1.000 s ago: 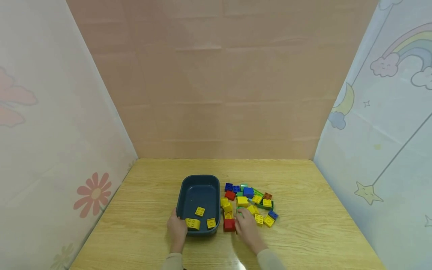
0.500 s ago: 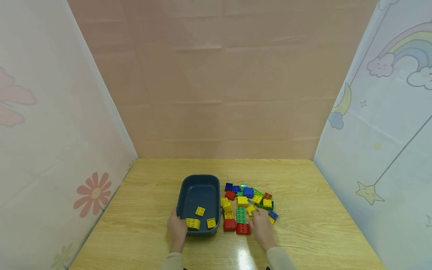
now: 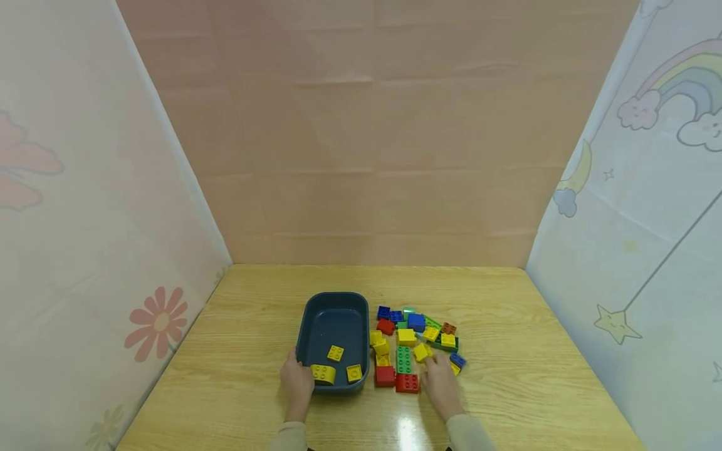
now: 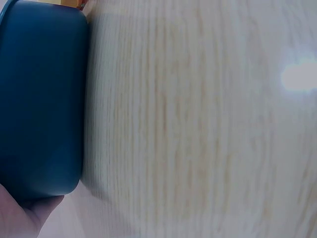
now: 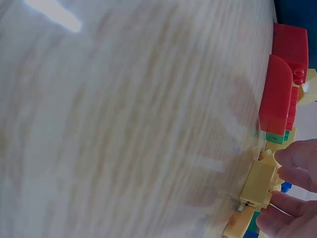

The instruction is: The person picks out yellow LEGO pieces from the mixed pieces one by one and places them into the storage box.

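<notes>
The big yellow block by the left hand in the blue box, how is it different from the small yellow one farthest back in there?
The big yellow block is longer than it is wide; the small yellow block looks about square.
The big yellow block lies beside the left hand; the small yellow block lies farther back, away from the walls.
Both are yellow, have round bumps and lie inside the blue box.

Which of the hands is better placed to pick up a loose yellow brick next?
Probably the right hand: it is right at a yellow brick, while the left hand grips the dark blue bin.
</notes>
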Demonstrator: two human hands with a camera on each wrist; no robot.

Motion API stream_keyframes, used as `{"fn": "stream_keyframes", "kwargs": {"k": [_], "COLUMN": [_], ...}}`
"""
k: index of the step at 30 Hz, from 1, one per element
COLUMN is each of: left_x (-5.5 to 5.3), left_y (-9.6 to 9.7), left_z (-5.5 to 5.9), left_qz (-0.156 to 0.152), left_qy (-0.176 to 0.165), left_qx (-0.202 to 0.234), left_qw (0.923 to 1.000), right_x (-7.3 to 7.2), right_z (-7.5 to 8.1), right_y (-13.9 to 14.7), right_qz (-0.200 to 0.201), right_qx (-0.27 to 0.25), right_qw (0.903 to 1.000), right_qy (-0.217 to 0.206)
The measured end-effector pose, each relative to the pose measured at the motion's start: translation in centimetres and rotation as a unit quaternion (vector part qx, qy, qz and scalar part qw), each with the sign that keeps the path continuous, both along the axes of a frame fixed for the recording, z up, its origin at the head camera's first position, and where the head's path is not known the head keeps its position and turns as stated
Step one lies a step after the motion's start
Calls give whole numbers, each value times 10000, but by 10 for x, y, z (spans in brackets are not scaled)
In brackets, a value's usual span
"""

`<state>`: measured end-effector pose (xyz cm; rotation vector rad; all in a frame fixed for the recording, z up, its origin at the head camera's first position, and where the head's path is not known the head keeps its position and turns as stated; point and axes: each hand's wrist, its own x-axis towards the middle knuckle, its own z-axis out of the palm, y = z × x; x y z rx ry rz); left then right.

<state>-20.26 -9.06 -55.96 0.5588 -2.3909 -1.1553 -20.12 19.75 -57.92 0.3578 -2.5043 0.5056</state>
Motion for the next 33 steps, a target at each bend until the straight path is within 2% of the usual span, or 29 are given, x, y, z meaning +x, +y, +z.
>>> {"fn": "stream_keyframes", "kwargs": {"k": [10, 15, 17, 22, 28, 33], "left_x": [0, -1, -1, 0, 0, 0], "left_y": [1, 1, 0, 0, 0, 0], "left_z": [1, 0, 0, 0, -1, -2], "left_qz": [-8, -58, -63, -90, -80, -70], "left_qy": [-11, 44, 50, -33, -12, -32], "left_qx": [71, 96, 95, 202, 211, 194], "left_qw": [10000, 9999, 9999, 9998, 9997, 9998], "right_x": [1, 1, 1, 1, 0, 2], "right_z": [2, 4, 4, 4, 15, 29], "right_y": [1, 2, 1, 0, -8, -17], "right_qz": [-27, -34, 30, 179, 195, 383], "right_qx": [20, 85, 33, -60, -89, -157], "right_qw": [9978, 9966, 9976, 9998, 9998, 9990], "right_qy": [-668, -823, -689, -18, 27, 152]}}
